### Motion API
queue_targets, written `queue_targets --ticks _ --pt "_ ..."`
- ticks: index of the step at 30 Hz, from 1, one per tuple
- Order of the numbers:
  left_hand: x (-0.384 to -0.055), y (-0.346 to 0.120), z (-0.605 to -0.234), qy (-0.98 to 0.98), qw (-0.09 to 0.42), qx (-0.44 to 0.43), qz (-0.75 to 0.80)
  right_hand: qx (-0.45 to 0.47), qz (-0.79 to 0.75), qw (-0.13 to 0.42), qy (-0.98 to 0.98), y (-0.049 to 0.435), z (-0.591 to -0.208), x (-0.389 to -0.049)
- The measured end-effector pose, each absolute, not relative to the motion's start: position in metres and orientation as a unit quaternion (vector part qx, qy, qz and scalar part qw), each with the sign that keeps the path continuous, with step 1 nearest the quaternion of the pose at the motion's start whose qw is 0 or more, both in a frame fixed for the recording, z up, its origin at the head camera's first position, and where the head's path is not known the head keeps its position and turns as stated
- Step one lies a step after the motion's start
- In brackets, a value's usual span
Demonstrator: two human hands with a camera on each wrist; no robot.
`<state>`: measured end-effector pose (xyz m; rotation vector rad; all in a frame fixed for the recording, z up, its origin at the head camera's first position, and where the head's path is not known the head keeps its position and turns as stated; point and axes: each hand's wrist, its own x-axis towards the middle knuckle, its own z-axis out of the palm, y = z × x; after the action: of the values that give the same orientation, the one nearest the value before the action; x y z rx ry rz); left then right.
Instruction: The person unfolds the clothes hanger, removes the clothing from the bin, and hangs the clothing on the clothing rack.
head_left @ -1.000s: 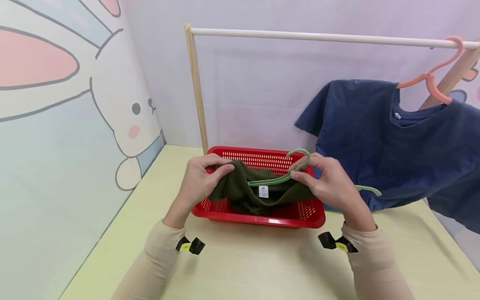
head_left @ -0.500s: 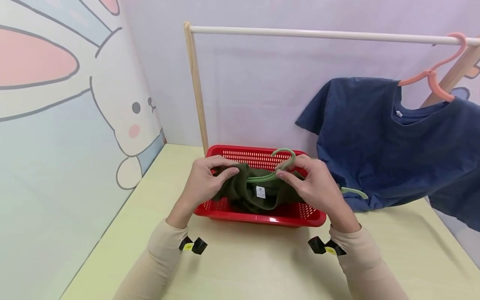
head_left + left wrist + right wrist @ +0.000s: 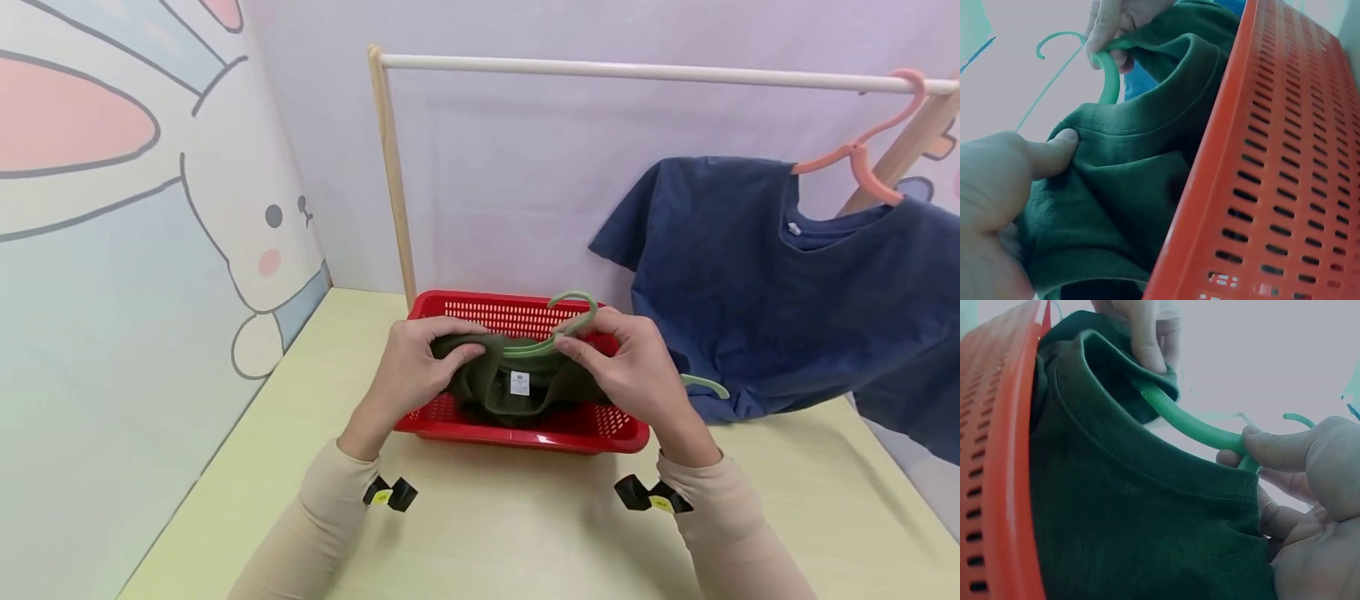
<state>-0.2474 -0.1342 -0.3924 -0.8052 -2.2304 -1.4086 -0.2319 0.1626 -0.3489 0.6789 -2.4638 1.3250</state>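
Observation:
A dark green shirt [image 3: 480, 392] hangs between both hands, its collar and white label facing me, its lower part down in the red basket [image 3: 517, 442]. My left hand [image 3: 416, 362] pinches the shirt's shoulder beside the neck opening. With thumb and fingers, my right hand [image 3: 630, 358] pinches a light green hanger [image 3: 577, 321] just below its hook. In the right wrist view, one arm of the hanger [image 3: 1191, 425] runs through the collar into the shoulder held by the left hand. The hanger's other arm sticks out past the right hand, outside the shirt.
A navy T-shirt [image 3: 750, 292] on a coral hanger [image 3: 873, 171] hangs from the white rail [image 3: 637, 71] at the right. The rack's wooden post [image 3: 393, 183] rises behind the basket's left end. A pale yellow table [image 3: 517, 525] lies beneath, with a rabbit-printed wall at the left.
My right hand has moved left with the hanger, pushing its arm deeper into the shirt's shoulder. The left hand has shifted slightly right, and fabric bunches between the hands.

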Motion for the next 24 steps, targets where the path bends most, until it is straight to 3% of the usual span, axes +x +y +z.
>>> queue_targets --ticks 14,24 --pt "-0.24 -0.123 -0.393 -0.807 0.166 -0.32 -0.468 0.258 0.43 0.151 -0.852 0.144 -0.356 -0.229" --pt "-0.24 -0.124 -0.391 -0.808 0.193 -0.317 -0.457 0.278 0.384 0.112 -0.873 0.157 -0.347 -0.226"
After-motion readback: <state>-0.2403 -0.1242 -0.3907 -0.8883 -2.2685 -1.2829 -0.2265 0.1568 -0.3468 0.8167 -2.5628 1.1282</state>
